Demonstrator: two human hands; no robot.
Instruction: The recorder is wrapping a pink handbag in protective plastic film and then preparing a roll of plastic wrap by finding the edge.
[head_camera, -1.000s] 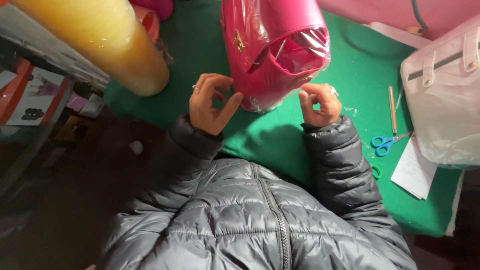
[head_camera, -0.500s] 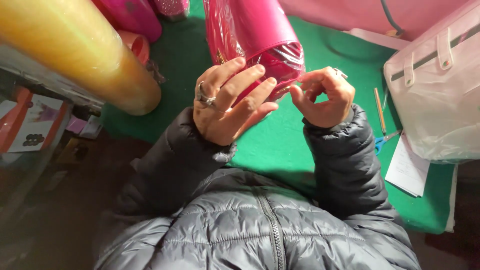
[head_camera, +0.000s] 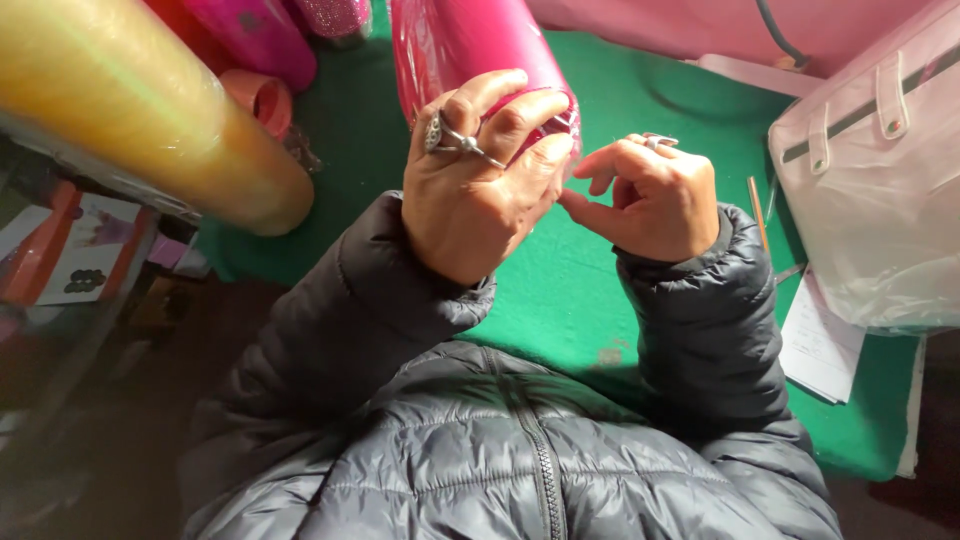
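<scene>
Your left hand (head_camera: 480, 180) clasps the plastic-wrapped pink bag (head_camera: 470, 50), its length running toward the green counter's (head_camera: 600, 290) far edge. Your right hand (head_camera: 650, 195), just beside, pinches its wrap.

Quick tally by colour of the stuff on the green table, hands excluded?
Pink: 3 - plastic-wrapped pink bag under the left hand, pink roll, glittery pink item
Pale pink: 1 - plastic-covered pale handbag
Yellow: 1 - big film roll
White: 1 - paper sheets
Total: 6

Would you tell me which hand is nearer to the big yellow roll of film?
The left hand, resting on the pink wrapped bag, is nearer the yellow roll; the right hand sits farther away.
</scene>
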